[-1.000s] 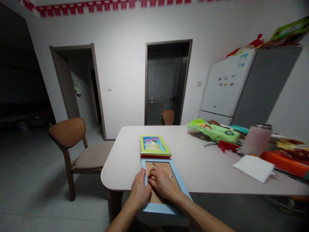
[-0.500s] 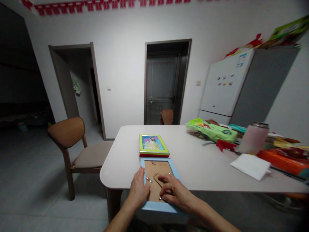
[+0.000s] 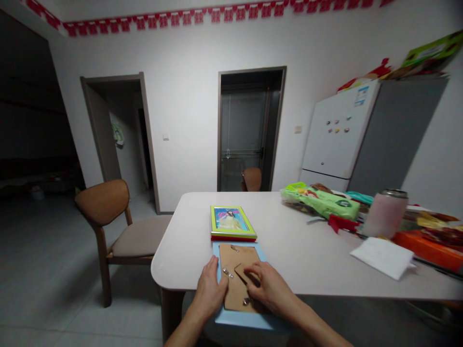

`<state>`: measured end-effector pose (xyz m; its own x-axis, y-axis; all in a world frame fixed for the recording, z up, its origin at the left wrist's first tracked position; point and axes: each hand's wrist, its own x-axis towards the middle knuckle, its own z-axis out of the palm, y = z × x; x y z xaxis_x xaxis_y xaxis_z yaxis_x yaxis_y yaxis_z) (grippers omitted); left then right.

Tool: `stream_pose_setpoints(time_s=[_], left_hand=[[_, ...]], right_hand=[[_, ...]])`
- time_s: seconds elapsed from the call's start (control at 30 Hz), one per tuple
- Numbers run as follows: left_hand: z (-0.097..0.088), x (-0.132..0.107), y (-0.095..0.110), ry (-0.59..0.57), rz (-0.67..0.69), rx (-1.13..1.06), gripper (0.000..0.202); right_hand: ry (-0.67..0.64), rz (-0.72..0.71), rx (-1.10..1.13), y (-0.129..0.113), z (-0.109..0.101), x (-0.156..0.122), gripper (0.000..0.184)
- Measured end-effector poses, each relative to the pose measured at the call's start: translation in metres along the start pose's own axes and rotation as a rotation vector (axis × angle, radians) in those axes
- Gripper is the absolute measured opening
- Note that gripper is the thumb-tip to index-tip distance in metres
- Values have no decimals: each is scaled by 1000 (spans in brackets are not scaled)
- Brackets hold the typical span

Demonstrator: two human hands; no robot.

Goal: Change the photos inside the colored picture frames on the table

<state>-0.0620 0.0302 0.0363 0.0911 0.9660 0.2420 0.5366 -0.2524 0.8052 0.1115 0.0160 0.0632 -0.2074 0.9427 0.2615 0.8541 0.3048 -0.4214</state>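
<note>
A light blue picture frame (image 3: 249, 320) lies face down at the table's near edge. Its brown backing board (image 3: 234, 291) faces up, with small metal clips around it and a cut-out flap in the middle. My left hand (image 3: 210, 288) grips the frame's left side, thumb over the board's edge. With bent fingers, my right hand (image 3: 265, 285) pinches the raised flap; the fingertips are partly hidden. The board looks slightly lifted from the frame on the right. Just beyond, a green picture frame (image 3: 252, 233) with a picture of a figure in a dress lies on a red one (image 3: 233, 238).
The white table (image 3: 289, 250) holds a green packet (image 3: 327, 202), a pink bottle (image 3: 386, 214), a folded white tissue (image 3: 382, 258) and an orange box (image 3: 428, 249) on the right. A wooden chair (image 3: 103, 205) stands left; another chair (image 3: 252, 179) is behind the table.
My right hand has moved slightly up and right with the flap. The backing board has risen and now covers part of the frame's right rim. The left hand stays at the left side.
</note>
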Motion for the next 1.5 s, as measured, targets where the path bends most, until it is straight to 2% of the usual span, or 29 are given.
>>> stream_pose_setpoints(time_s=[0.17,0.23,0.33,0.43,0.57,0.63,0.73,0.83,0.93,1.1,1.23,1.3,1.4,1.5], left_hand=[[-5,7,6,67,-68,-182,28],[-15,9,5,76,-101,-265,25],[-40,9,-5,83,-146,-353,26],[-69,8,-23,109,-190,-387,26],[-92,10,-51,127,-250,-363,27],[-94,12,-62,134,-274,-320,26],[-92,15,-70,163,-293,-214,22],[-91,14,-70,213,-287,-51,16],[-94,13,-66,254,-273,141,19],[-100,16,-64,212,-305,385,26],[-103,20,-62,186,-316,507,26],[-104,19,-59,187,-295,547,26],[-101,12,-46,213,-236,585,29],[-85,-7,-20,214,-98,553,32]], right_hand=[[23,-44,15,-23,-10,4,28],[34,-79,66,-38,-10,5,27],[42,-124,154,-48,-9,7,29],[58,-76,118,-32,-11,9,34],[55,106,-56,12,-10,8,36],[53,177,-118,29,-6,6,38],[68,213,-152,41,1,2,41],[65,214,-148,42,4,3,40],[23,206,-162,43,3,4,35],[-38,215,-190,48,-3,1,38],[-58,141,-211,44,-6,1,33],[-61,105,-213,40,-6,2,32],[-31,128,-207,40,-4,2,34],[19,182,-193,47,-3,-1,42]])
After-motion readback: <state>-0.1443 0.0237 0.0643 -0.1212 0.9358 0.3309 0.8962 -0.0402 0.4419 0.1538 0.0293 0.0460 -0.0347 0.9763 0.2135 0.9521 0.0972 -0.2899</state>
